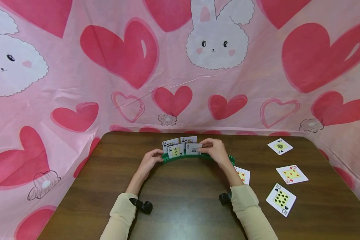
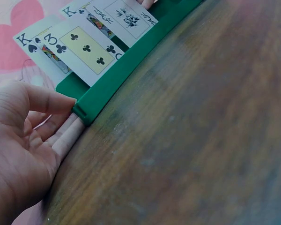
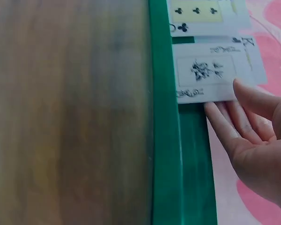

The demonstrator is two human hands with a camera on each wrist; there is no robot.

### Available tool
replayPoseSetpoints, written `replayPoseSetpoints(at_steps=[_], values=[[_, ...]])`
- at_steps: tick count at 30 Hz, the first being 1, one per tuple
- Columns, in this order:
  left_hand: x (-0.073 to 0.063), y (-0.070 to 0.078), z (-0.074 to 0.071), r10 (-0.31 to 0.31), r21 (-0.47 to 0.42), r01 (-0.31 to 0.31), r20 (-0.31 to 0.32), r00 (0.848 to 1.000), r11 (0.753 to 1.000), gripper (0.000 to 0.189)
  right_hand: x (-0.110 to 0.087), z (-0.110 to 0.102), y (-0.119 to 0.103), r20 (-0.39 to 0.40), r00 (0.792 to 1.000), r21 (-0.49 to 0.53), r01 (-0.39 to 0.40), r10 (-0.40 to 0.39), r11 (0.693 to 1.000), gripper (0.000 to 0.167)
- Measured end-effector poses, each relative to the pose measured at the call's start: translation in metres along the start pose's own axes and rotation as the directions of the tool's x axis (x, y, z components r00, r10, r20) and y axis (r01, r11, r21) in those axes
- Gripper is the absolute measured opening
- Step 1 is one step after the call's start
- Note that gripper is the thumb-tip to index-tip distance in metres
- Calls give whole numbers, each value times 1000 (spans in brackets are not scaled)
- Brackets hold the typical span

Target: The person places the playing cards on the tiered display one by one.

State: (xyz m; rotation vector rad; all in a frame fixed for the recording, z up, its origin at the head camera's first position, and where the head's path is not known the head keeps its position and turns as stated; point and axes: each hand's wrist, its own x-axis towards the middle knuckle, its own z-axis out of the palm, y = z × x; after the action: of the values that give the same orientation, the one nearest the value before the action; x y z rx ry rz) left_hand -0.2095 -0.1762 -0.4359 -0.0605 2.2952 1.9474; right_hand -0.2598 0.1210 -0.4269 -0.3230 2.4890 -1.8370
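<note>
- Pink cloth [image 1: 63,83] with hearts and rabbits hangs beyond the left and back edges of the desk [image 1: 180,206].
- The left hand [image 1: 148,164] pinches the left end of the holder [image 3: 166,140] between thumb and fingers.
- The holder, green and curved, lies near the middle of the desk's back edge.
- The king of spades [image 1: 170,142] stands in its back row, at the left.
- The three of clubs [image 1: 175,151] stands in front, overlapping that king.
- A second king [image 1: 188,139] stands in the back row, farther right.
- The joker [image 1: 193,149] stands in front of it, its right edge pinched by the right hand [image 1: 216,150].
- A red-pipped card [image 1: 243,174] lies at the holder's right end, partly hidden by the right arm [image 1: 232,175].
- The ace [image 1: 280,146] lies near the desk's back right corner.
- The ten of spades [image 1: 281,200] lies just beside the five of diamonds [image 1: 292,174], which is nearer the right edge.
</note>
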Motion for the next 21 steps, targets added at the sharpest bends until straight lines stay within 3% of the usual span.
replayPoseSetpoints(at_steps=[6,12,21], values=[[10,-16,-2,0,3,0,4,1000,1000,29,-2,-21,-6,39,999,17,23,-24,1000,29],[24,-37,-4,7,6,-7,-31,999,1000,29,-5,-53,-8,-12,999,178,33,-31,983,37],[26,-38,-2,11,5,-11,-32,999,1000,30,-12,-102,1,-166,986,332,42,15,942,10]])
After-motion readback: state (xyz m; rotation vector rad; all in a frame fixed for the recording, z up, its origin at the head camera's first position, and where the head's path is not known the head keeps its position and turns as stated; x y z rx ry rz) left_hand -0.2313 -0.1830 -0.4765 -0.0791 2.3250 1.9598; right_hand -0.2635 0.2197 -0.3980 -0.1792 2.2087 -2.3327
